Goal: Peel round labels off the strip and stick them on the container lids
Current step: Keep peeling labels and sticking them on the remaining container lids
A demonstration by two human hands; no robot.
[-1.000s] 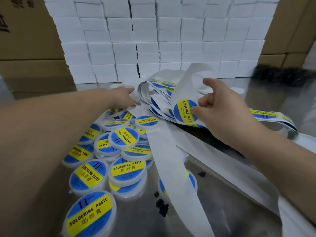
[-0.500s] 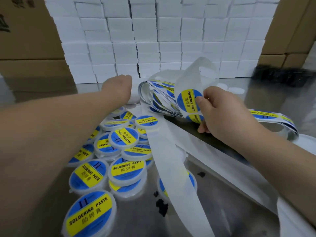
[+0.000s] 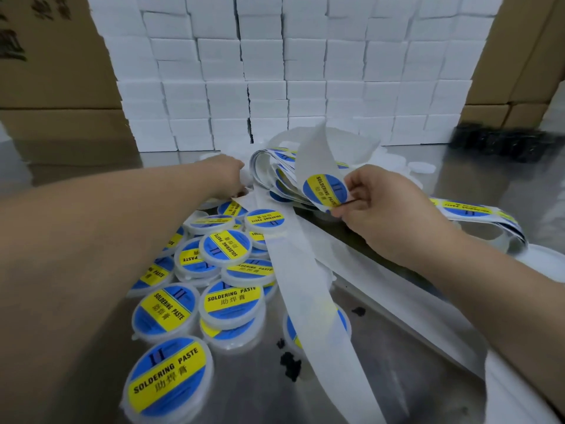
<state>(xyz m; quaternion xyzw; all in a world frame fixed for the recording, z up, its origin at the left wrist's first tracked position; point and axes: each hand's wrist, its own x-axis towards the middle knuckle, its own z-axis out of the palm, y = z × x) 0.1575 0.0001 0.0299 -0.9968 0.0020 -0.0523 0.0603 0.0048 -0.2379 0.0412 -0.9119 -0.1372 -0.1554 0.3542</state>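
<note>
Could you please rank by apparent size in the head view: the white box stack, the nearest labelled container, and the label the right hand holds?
1. white box stack
2. nearest labelled container
3. label pinched by the right hand
Nearness to the camera exaggerates the container's lead.

Glossy printed labels [image 3: 326,191] on matt white paper strip [image 3: 308,301], translucent plastic lids [image 3: 166,376], reflective metal table [image 3: 244,393]

Round blue-and-yellow label [image 3: 325,191] (printed SOLDERING PASTE) is held upright on the raised strip [image 3: 312,148]. Bare white backing is draped across labelled container lids [image 3: 226,247], heaped left.
</note>
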